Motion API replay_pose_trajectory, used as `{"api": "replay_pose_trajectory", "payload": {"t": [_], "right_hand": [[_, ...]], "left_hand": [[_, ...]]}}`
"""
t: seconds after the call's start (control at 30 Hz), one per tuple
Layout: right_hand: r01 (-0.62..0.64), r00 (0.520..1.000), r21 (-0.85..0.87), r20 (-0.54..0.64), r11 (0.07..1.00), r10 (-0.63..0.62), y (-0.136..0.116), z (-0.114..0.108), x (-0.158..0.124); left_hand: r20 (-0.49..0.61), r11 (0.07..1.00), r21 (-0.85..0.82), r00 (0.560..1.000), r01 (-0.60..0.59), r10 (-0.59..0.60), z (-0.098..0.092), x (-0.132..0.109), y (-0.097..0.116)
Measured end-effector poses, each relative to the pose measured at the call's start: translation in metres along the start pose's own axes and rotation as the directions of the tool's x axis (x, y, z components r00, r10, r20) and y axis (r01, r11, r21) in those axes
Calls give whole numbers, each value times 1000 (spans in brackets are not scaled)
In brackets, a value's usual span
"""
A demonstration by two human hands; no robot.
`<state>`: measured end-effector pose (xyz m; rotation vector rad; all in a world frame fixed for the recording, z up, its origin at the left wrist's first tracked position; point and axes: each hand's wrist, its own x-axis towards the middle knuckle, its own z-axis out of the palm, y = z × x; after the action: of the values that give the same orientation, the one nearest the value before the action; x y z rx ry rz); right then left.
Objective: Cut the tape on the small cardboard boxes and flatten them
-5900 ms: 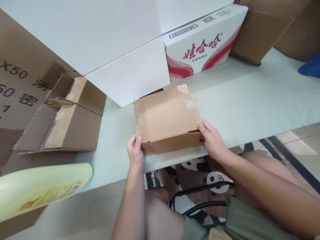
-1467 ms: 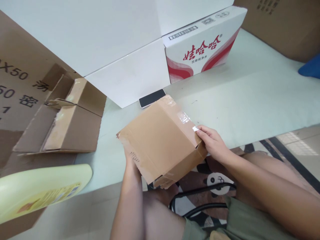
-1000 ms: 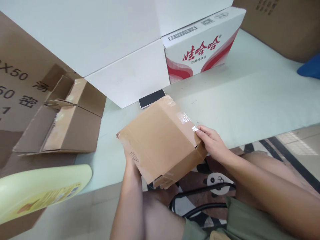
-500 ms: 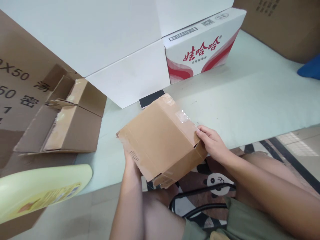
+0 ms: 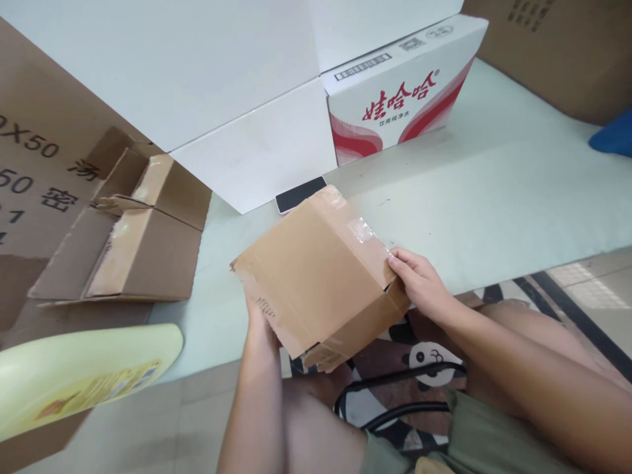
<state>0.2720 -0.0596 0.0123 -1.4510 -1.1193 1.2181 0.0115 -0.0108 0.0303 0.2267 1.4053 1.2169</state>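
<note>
A brown cardboard box [image 5: 316, 270] is held at the table's front edge, tilted, with shiny clear tape along its upper right side. My right hand [image 5: 417, 280] pinches the box's right corner, thumb on top. My left hand [image 5: 257, 319] is at the box's lower left side; its fingers are hidden behind the cardboard. A dark flat device with a white rim [image 5: 301, 194] lies just beyond the box, partly covered by its far edge.
White boxes [image 5: 261, 145] and a red-and-white printed carton [image 5: 399, 108] stand at the back of the pale green table [image 5: 518, 197]. Opened cardboard [image 5: 158, 250] is at left, above a light green bottle [image 5: 89, 375]. A blue object [image 5: 612, 135] is at far right.
</note>
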Motion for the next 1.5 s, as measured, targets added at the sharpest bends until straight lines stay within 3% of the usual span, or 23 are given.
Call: {"api": "replay_pose_trajectory", "payload": {"t": [0.93,1.37,1.5], "right_hand": [[18,1000,3,2,1000,-18,1,0,0],[72,997,32,-12,997,-71,-4,6,0],[47,999,20,0,999,-47,-4,4,-1]], "left_hand": [[-21,1000,9,1000,7,-7,0,-4,0],[29,998,-36,999,46,-45,4,1,1],[69,1000,-17,998,-11,12,1,-8,1]]}}
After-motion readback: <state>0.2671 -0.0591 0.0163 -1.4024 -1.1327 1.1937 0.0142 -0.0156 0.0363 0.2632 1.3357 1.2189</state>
